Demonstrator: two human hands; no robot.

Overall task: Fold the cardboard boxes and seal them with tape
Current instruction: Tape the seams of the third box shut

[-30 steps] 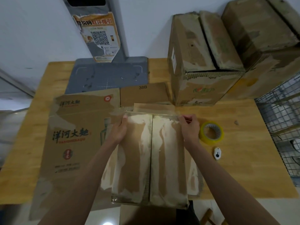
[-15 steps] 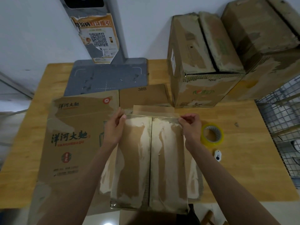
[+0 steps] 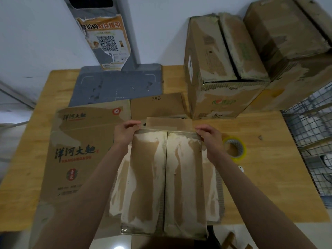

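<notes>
While flaps shut: hands [image 3: 125, 135] gripping box [image 3: 165, 186].

— Where are the arms?

— Both forearms are bare and reach forward from the bottom of the view, converging a little toward the middle.

— And the left hand [image 3: 125, 134]?

— Its back faces up. The fingers [image 3: 133, 123] curl inward toward the right, with the thumb side low, and they grip the far left corner of what it holds.

— The right hand [image 3: 209, 138]?

— It mirrors the left one. The wrist is bent, the knuckles are raised, and the fingers [image 3: 202, 129] curl leftward and pinch the far right corner.

— Do the hands touch?

— No, they sit well apart, level with each other.
</notes>
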